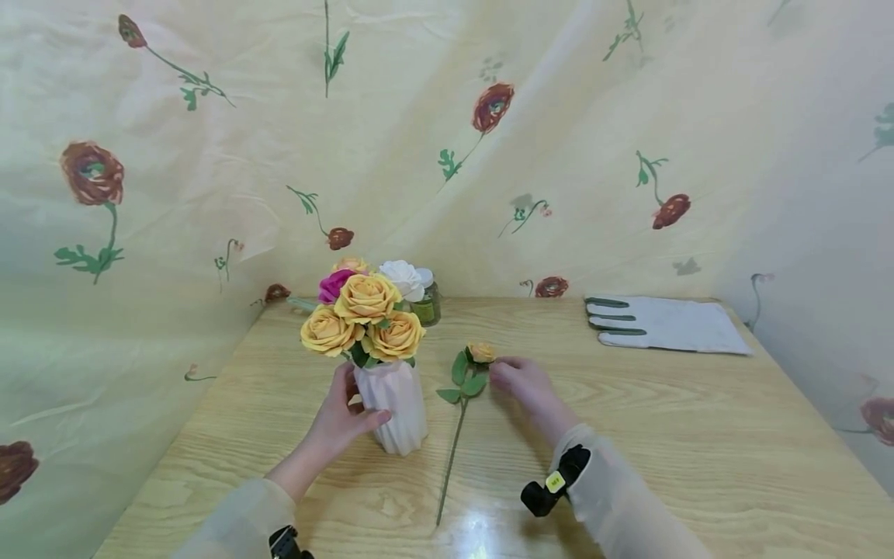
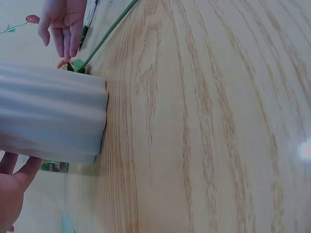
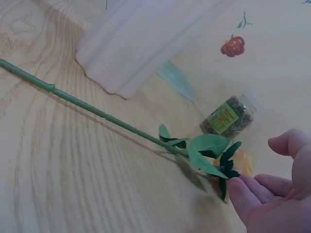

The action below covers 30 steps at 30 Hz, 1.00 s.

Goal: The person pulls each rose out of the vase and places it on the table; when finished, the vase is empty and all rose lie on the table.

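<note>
The left hand [image 1: 342, 419] reaches in from the lower left and wraps its fingers around the lower body of the vase [image 1: 393, 404], thumb across the front, palm against the left flank. The vase is white, ribbed with soft folded ridges, and stands upright on the worktop [image 1: 698, 435]; it carries a bunch of yellow roses [image 1: 363, 314] with a pink bloom and a white one behind them. Just right of the vase lies a single rose [image 1: 480, 353], its small yellow head pointing away from the person, green leaves below it and a long thin green stem running back toward the near edge. The right hand [image 1: 524, 384] lies low over the worktop, its loosely extended fingers [image 3: 250, 196] touching the leaves just under that flower head, not closed around anything. Behind the bouquet stands a small clear jar [image 1: 427, 304] with a green label. Far right, well apart, lies a flat white glove [image 1: 663, 324]. The worktop is pale wood grain, glossy; a floral cloth hangs behind.
</note>
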Motion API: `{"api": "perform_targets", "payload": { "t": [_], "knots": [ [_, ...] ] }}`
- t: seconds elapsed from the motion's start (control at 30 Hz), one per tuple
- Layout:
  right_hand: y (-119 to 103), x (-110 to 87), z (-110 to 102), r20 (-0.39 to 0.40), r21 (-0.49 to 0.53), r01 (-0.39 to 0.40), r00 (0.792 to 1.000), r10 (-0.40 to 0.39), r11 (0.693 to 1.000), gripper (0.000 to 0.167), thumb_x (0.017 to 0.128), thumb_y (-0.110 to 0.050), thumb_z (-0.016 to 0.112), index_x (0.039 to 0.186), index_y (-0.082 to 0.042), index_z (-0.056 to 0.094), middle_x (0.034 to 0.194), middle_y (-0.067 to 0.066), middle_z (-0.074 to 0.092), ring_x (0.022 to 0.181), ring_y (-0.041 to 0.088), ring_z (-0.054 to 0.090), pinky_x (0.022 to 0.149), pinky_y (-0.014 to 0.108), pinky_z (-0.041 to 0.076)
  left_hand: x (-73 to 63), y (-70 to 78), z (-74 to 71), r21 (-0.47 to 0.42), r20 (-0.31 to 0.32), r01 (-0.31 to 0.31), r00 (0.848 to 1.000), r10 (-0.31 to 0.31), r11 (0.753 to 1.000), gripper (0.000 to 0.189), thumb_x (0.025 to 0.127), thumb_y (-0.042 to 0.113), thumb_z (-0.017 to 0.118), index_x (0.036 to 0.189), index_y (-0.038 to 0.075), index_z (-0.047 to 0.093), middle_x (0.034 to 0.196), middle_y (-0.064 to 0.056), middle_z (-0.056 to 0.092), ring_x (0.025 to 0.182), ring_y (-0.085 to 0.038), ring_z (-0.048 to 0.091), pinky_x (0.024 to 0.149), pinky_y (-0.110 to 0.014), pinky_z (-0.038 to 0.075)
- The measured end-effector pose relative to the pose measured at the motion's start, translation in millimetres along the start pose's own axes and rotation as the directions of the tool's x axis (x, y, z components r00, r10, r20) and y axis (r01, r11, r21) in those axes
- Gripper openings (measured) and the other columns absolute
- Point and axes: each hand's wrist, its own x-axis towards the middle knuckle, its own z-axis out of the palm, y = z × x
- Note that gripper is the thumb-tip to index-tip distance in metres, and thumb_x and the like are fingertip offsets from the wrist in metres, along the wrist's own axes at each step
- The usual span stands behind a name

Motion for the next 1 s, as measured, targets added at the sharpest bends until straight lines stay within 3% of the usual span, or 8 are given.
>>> {"api": "perform_targets", "payload": {
  "t": [0.3, 0.57, 0.8, 1.0],
  "knots": [
    [-23, -4.9, -1, 0.128, 0.066, 0.046, 0.990, -0.054, 0.997, 0.046, 0.095, -0.010, 0.052, 0.133, 0.013, 0.040, 0.133, 0.029, 0.043, 0.120, 0.038, 0.046, 0.097, 0.034, 0.043, -0.5, -0.8, -0.5, -0.006, -0.018, -0.036, 0.999, 0.036, 0.999, 0.083, 0.079, 0.007, 0.074, 0.142, 0.008, 0.019, 0.132, -0.020, 0.041, 0.115, -0.033, 0.044, 0.090, -0.042, 0.045],
    [-47, -9.1, 16, 0.132, 0.113, 0.084, 0.986, -0.098, 0.990, 0.041, 0.093, -0.010, 0.057, 0.129, 0.007, 0.049, 0.128, 0.023, 0.050, 0.116, 0.035, 0.050, 0.095, 0.036, 0.045, 0.2, 0.4, 0.7, -0.002, -0.016, -0.031, 0.999, 0.031, 1.000, 0.084, 0.079, 0.008, 0.074, 0.142, 0.008, 0.019, 0.133, -0.020, 0.041, 0.114, -0.033, 0.044, 0.090, -0.041, 0.045],
    [-66, -10.8, 31, 0.135, 0.116, 0.091, 0.985, -0.107, 0.989, 0.038, 0.092, -0.012, 0.059, 0.126, 0.003, 0.054, 0.123, 0.017, 0.055, 0.107, 0.022, 0.057, 0.094, 0.034, 0.046, 0.6, 0.3, 1.0, -0.002, -0.019, -0.043, 0.999, 0.043, 0.999, 0.083, 0.079, 0.008, 0.074, 0.142, 0.009, 0.019, 0.133, -0.020, 0.041, 0.114, -0.034, 0.045, 0.090, -0.043, 0.045],
    [-86, -14.6, 46, 0.201, 0.124, 0.140, 0.966, -0.163, 0.982, 0.037, 0.092, -0.012, 0.058, 0.127, 0.002, 0.054, 0.121, 0.015, 0.057, 0.108, 0.024, 0.056, 0.094, 0.036, 0.046, 0.0, -0.2, 1.8, 0.009, -0.032, -0.038, 0.999, 0.038, 0.999, 0.083, 0.079, 0.009, 0.075, 0.142, 0.010, 0.021, 0.132, -0.020, 0.042, 0.114, -0.033, 0.046, 0.090, -0.043, 0.045]
  ]
}}
